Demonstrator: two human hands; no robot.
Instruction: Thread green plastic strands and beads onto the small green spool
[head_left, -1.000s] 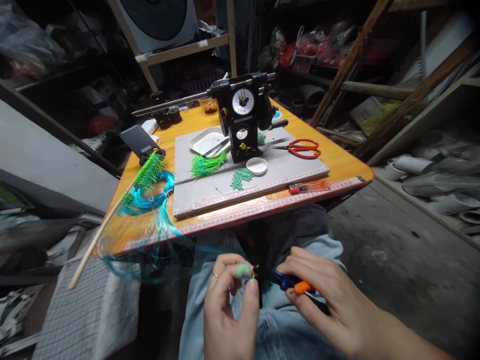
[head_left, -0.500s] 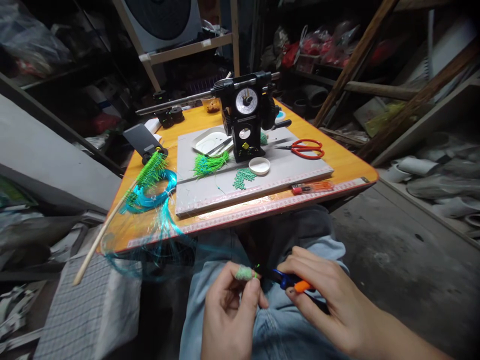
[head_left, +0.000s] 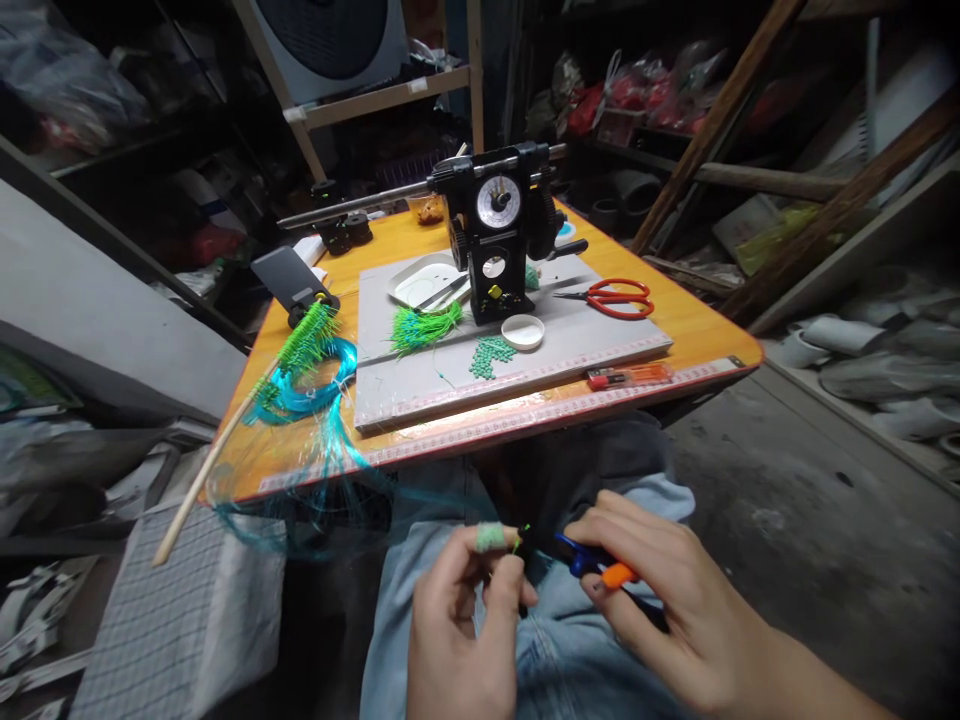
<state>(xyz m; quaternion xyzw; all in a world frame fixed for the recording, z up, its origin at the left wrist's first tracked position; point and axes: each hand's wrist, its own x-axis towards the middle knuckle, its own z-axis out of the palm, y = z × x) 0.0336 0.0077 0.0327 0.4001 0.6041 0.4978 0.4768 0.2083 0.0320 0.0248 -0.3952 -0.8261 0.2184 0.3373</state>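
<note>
My left hand (head_left: 465, 620) is closed over my lap, thumb and index finger pinching a small bright green strand (head_left: 519, 542). Pale green tape (head_left: 490, 537) wraps its index finger. My right hand (head_left: 667, 590) is wrapped around pliers (head_left: 581, 558) with blue and orange handles. Their dark jaws are hard to make out against the dark background near the strand, so I cannot tell whether they touch it. Loose teal line (head_left: 330, 440) hangs off the table's front edge and trails toward my left hand.
On the orange table (head_left: 712, 340), a grey board (head_left: 442, 385) bears a black dial device (head_left: 495, 230), red-handled scissors (head_left: 619, 298), green beads (head_left: 491, 356), a white lid (head_left: 523, 332) and a green bristly bundle (head_left: 427, 328). A utility knife (head_left: 630, 375) lies at the front edge. A wooden stick (head_left: 199, 490) juts out left.
My right hand and the pliers have shifted slightly right, away from my left fingertips. My left hand keeps its pinch, its index finger a little straighter. The view has moved slightly.
</note>
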